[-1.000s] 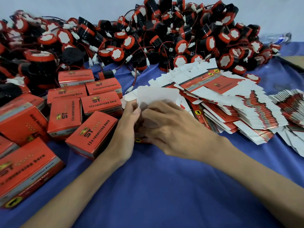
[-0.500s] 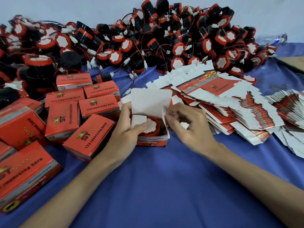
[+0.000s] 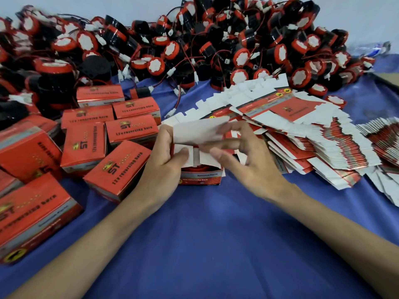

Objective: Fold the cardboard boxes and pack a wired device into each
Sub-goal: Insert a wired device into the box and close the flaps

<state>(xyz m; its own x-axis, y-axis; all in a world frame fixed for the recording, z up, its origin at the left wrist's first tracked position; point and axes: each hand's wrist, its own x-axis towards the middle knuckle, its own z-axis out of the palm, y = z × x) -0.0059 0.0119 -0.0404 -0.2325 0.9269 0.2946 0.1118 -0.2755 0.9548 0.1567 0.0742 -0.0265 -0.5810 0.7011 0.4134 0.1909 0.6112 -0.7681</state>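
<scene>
A small red cardboard box (image 3: 200,179) stands open on the blue cloth in the middle, with a red and black wired device (image 3: 195,168) partly visible inside. My left hand (image 3: 162,167) grips its left side, thumb pressing a white side flap down. My right hand (image 3: 244,160) is at the box's right, fingers spread and fairly straight, touching the right flap and the white lid flap (image 3: 198,131), which leans over the opening.
Several closed red boxes (image 3: 117,169) lie to the left. A fanned stack of flat unfolded boxes (image 3: 302,134) lies to the right. A big heap of red and black wired devices (image 3: 216,44) fills the back. Blue cloth (image 3: 216,244) covers the table in front.
My right hand lifted off the box and then opened its fingers at the flaps. The lid flap stood upright and now tips forward over the opening. The side flaps are folded inward.
</scene>
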